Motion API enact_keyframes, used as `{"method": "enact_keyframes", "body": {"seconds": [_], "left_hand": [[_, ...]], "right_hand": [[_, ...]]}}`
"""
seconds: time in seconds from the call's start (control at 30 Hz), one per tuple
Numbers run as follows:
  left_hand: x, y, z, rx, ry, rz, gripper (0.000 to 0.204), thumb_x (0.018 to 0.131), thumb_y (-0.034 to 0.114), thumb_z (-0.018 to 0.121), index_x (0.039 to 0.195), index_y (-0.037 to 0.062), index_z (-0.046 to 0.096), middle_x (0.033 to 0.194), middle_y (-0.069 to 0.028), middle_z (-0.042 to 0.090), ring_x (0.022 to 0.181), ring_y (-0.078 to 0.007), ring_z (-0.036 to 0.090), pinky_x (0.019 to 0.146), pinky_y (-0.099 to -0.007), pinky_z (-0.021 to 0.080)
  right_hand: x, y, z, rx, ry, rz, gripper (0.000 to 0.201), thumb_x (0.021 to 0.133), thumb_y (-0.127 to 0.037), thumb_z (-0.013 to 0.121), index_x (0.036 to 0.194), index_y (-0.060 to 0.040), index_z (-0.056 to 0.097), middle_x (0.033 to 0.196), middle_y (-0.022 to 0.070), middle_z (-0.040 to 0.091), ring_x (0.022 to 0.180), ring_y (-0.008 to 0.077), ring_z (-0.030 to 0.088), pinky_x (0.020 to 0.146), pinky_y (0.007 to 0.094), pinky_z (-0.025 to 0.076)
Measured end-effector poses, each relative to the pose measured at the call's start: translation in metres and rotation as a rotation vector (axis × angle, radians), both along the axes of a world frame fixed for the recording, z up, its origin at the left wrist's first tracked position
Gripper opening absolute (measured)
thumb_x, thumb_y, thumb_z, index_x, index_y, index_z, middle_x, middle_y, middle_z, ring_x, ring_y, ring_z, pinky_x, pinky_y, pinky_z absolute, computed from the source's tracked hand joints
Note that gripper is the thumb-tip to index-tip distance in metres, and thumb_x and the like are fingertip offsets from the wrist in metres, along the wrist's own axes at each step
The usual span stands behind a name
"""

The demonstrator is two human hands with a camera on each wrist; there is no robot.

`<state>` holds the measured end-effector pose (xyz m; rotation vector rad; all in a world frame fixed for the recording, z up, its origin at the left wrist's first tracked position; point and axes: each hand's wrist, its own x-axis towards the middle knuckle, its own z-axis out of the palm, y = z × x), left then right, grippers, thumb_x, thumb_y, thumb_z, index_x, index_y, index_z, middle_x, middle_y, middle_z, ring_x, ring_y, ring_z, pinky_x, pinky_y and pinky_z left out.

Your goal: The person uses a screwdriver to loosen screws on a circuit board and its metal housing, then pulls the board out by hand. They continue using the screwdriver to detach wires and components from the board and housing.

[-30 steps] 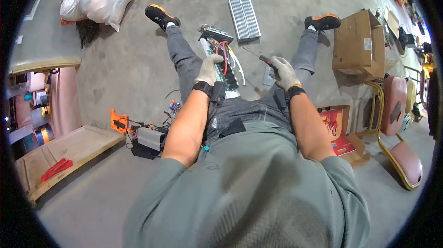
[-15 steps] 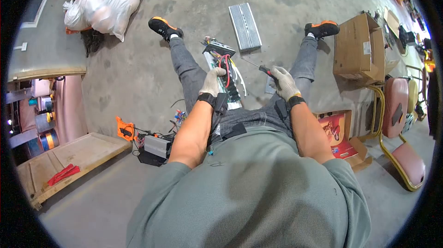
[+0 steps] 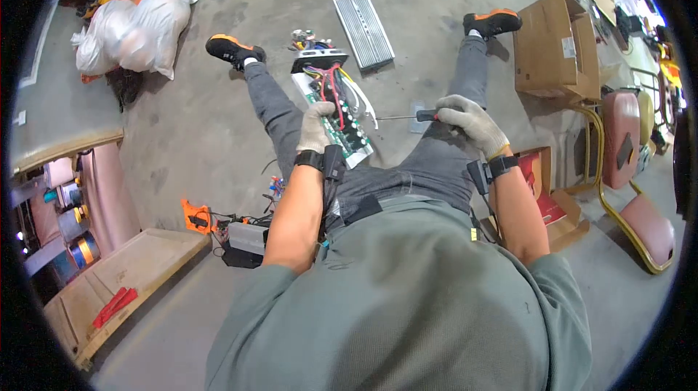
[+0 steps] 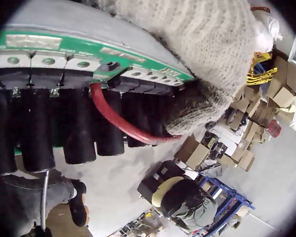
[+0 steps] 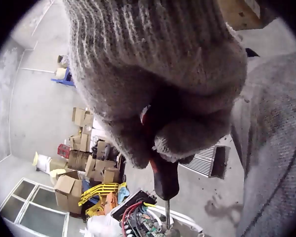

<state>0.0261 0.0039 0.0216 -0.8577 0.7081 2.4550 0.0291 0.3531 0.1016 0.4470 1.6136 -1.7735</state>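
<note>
In a knitted white glove, my left hand (image 3: 315,128) grips the near left edge of a long circuit board (image 3: 356,149), which tilts up between my legs. Capacitors, red and white wires and a black end plate (image 3: 318,61) are on the board. The left wrist view shows its green edge (image 4: 111,52), a row of black cylindrical capacitors (image 4: 78,131) and a thick red wire (image 4: 119,121). My gloved right hand (image 3: 472,125) holds a screwdriver (image 3: 427,115) by its red and black handle. Its shaft points left, with the tip close to the board's right side.
A ribbed silver metal case (image 3: 365,31) lies on the floor beyond the board. To the right stand a cardboard box (image 3: 549,49) and a pink-padded chair (image 3: 623,151). White bags (image 3: 138,34) lie far left; a small device with cables (image 3: 247,237) sits near my left arm.
My right hand has swung outward, turning the screwdriver from pointing up-left to nearly level. The board has tilted so that more of its component side shows. My left hand keeps its grip.
</note>
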Motion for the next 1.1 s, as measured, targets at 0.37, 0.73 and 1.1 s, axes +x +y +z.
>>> {"method": "enact_keyframes", "body": {"seconds": [0.37,0.73,1.1], "left_hand": [[0.002,-0.018,-0.046,0.012,0.105,0.003,0.027,0.078,0.004,0.064,0.101,-0.0068,0.071,0.093,-0.0183,0.076,0.083,-0.0335,0.076,0.082,-0.0479,0.066],[0.006,-0.015,-0.026,0.010,0.125,-0.015,0.027,0.078,0.006,0.064,0.102,-0.0050,0.072,0.093,-0.0189,0.077,0.083,-0.0342,0.077,0.081,-0.0484,0.066],[0.003,-0.009,-0.009,0.065,0.098,-0.062,0.030,0.076,0.006,0.065,0.103,-0.0051,0.071,0.091,-0.0186,0.076,0.079,-0.0340,0.076,0.077,-0.0473,0.066]], "right_hand": [[0.013,-0.007,0.002,0.210,0.151,0.189,0.038,0.092,-0.026,0.072,0.118,0.0009,0.070,0.086,0.0010,0.065,0.068,0.0062,0.055,0.059,0.0244,0.046],[0.021,-0.008,-0.005,0.282,0.119,0.240,0.041,0.095,-0.028,0.072,0.123,0.0018,0.067,0.083,0.0015,0.064,0.064,0.0064,0.055,0.056,0.0245,0.046],[0.024,-0.017,0.009,0.213,0.044,0.173,0.041,0.097,-0.034,0.069,0.109,0.0047,0.070,0.079,0.0013,0.064,0.062,0.0061,0.053,0.053,0.0242,0.042]]}}
